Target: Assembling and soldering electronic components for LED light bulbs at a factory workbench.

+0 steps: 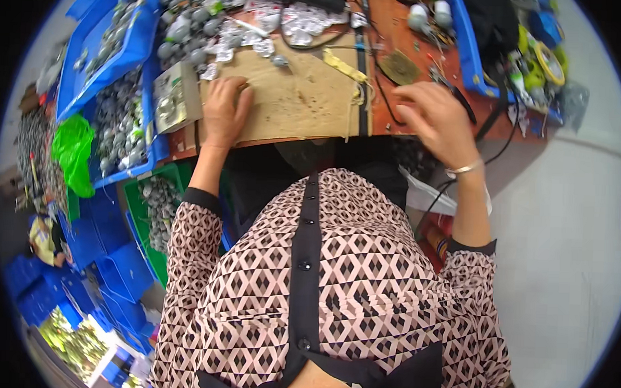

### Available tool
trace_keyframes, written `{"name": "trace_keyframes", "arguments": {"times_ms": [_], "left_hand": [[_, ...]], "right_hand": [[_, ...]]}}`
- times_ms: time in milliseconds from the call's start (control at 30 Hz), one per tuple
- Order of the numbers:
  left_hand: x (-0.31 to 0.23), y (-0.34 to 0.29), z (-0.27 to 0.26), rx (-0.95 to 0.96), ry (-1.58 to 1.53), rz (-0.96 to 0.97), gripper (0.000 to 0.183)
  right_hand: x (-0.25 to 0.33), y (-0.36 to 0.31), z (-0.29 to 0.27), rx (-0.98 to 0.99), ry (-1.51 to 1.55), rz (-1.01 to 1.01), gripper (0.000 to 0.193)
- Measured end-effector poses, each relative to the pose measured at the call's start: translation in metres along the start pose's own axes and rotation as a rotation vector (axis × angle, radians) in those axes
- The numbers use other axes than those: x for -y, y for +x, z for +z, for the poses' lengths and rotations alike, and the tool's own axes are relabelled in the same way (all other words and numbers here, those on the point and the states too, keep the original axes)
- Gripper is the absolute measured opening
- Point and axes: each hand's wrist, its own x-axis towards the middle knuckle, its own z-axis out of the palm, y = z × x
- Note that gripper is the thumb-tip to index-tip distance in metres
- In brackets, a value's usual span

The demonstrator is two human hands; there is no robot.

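Apparently, both hands are without a load, reckoning from the tan board's (293, 108) middle. At nine o'clock the left hand (224, 112) rests on that board, fingers loosely bent and thumb apart; whether its palm covers anything, I cannot tell. At three o'clock the right hand (436, 120) has its fingers half spread, nothing visible between them. From it, a dark-handled tool (462, 105) lies at two o'clock and a round brown pad (399, 68) at eleven; a sideways sweep could catch a black cable (381, 83) and drag them. At twelve, a small grey piece (279, 61) might roll if the board were nudged. Farther, at ten, loose grey bulbs (186, 36) could slide down if bumped.
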Motion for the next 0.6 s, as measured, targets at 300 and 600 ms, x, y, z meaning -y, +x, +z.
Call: {"name": "trace_keyframes", "arguments": {"times_ms": [300,600], "left_hand": [[-0.030,0.040,-0.008,0.018,-0.023,0.156,0.017],[-0.024,0.029,-0.018,-0.009,-0.064,0.189,0.025]], "right_hand": [[0.021,0.088,0.109,-0.101,-0.127,0.116,0.040],[0.022,0.128,0.140,0.013,0.866,0.450,0.026]]}}
